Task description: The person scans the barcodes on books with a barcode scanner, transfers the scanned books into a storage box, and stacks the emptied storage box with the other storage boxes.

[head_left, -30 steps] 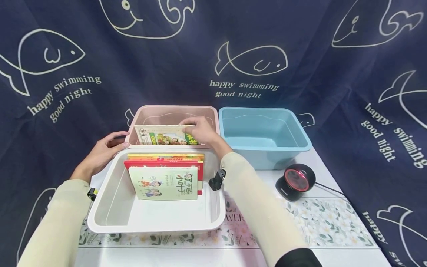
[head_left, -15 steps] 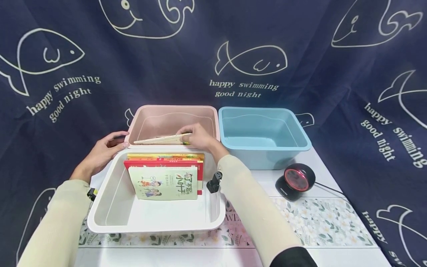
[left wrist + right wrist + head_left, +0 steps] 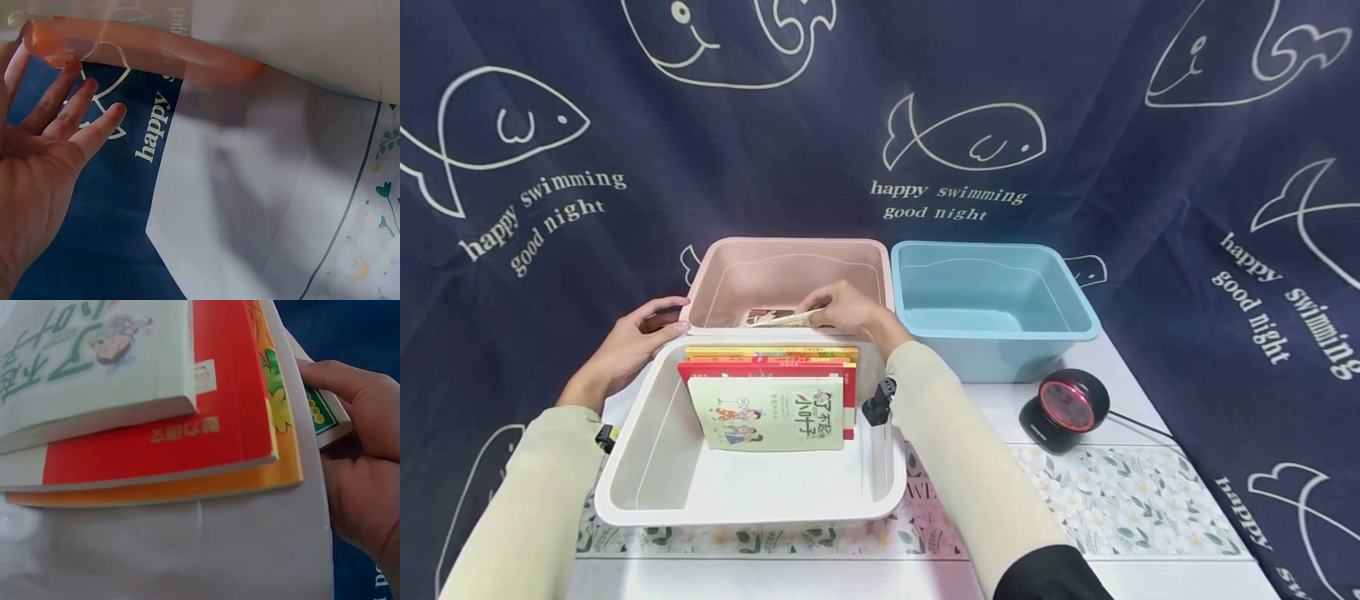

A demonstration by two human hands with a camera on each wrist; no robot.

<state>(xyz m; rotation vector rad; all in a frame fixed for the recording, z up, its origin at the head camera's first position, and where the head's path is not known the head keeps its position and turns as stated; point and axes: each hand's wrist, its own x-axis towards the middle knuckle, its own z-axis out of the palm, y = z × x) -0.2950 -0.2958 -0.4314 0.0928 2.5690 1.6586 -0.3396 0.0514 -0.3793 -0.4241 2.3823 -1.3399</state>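
Observation:
My right hand (image 3: pixel 842 307) is down inside the pink bin (image 3: pixel 797 268), pinching a cream-edged book (image 3: pixel 792 320) that lies low behind the bin's front wall. In the right wrist view, thumb and fingers close round the corner of this book (image 3: pixel 330 419), which shows a green patch on its cover. Most of it is hidden by the walls of the bins. A brownish-red picture (image 3: pixel 763 315) shows beside it on the bin's floor. My left hand (image 3: pixel 631 348) rests its fingertips at the pink bin's left rim, with the fingers stretched out in the left wrist view.
A white bin (image 3: pixel 760 510) in front holds a pale green book (image 3: pixel 767 421), a red book (image 3: pixel 850 385) and yellow-orange books (image 3: pixel 775 351), all standing upright. Right of the pink bin is a blue bin (image 3: pixel 996 335). A black round device (image 3: pixel 1071 404) with a cable stands at right.
The book in my right hand has gone from standing upright with its cover showing to leaning back and low in the pink bin. My left hand has stayed put.

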